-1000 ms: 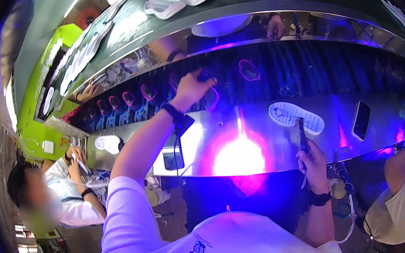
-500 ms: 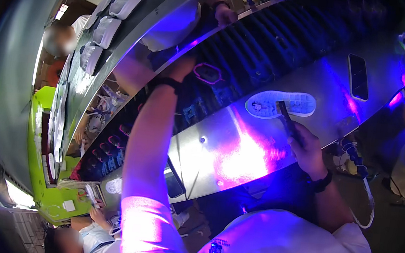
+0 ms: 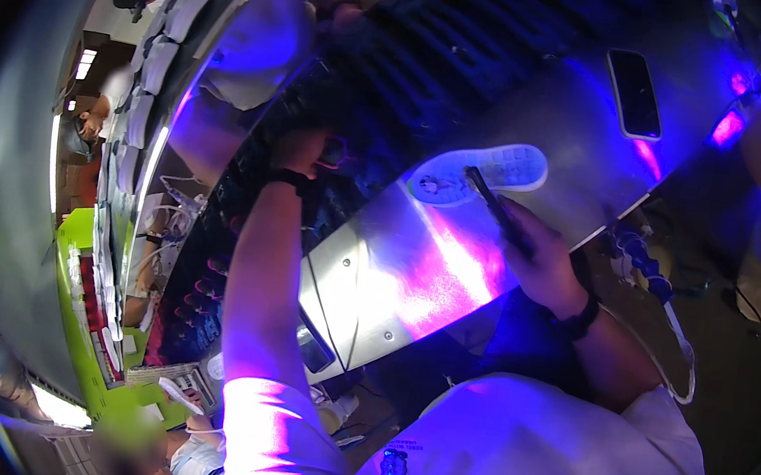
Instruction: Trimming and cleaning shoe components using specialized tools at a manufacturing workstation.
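Note:
My right hand (image 3: 540, 265) is closed round a dark-handled brush (image 3: 505, 218). The brush's tip rests on or just over the white shoe sole (image 3: 499, 168), which lies on the metal bench with its patterned face up. On the far left, my left hand (image 3: 300, 150) is over the dark rack or conveyor. At its fingers is a small dark piece with a pinkish rim (image 3: 332, 152); the hand seems closed on it, though dim light and blur hide the fingers.
A phone (image 3: 635, 93) lies at the bench's far right, and another dark-screened device (image 3: 313, 346) by my left forearm. The dark ribbed conveyor (image 3: 465, 47) runs along the far side. Co-workers sit opposite, at right and lower left. A hose (image 3: 680, 343) hangs at right.
My view has swung, so the bench sits further left. My left hand has drawn back a little toward me with the pink-rimmed piece. The brush stays at the sole.

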The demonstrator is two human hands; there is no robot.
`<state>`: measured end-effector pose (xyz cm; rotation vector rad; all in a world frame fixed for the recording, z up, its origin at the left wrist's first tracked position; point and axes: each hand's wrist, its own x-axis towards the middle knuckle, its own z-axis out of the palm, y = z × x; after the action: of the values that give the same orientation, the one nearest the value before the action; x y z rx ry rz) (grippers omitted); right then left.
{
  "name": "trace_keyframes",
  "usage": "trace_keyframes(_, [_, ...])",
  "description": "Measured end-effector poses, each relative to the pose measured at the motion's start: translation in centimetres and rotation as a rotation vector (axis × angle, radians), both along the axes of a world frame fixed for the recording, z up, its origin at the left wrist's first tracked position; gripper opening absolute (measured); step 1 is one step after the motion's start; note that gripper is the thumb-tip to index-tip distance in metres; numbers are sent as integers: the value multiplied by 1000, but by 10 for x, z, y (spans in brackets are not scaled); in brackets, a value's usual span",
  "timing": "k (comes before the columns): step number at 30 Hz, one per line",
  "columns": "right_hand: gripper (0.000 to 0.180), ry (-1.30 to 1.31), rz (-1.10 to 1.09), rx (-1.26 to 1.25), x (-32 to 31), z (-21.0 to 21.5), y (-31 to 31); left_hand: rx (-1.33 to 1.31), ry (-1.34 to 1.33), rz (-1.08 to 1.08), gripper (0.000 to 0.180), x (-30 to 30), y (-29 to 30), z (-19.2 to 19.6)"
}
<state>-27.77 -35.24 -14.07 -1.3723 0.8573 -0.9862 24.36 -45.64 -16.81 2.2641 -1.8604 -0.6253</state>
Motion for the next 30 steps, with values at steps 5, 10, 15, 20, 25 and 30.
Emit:
trace_keyframes(5, [46, 118, 49, 288, -24, 13, -8, -256, -501, 162, 29, -143, 1, 56])
trace_keyframes(10, [46, 647, -228, -594, -18, 37, -16, -505, 313, 136, 21, -196, 139, 58])
trace_keyframes(15, [35, 373, -281, -598, -30, 143, 25, -680, 531, 424, 26, -262, 273, 124])
trace_keyframes(20, [24, 49, -62, -459, -90, 197, 124, -1045, -399, -304, 24, -266, 362, 319])
trace_keyframes(25, [21, 47, 194, -308, -183, 215, 146, -1038, -405, -179, 24, -268, 458, 296])
trace_keyframes(30, [30, -8, 369, -281, -188, 274, 217, -1161, -487, -132, 24, -259, 507, 295])
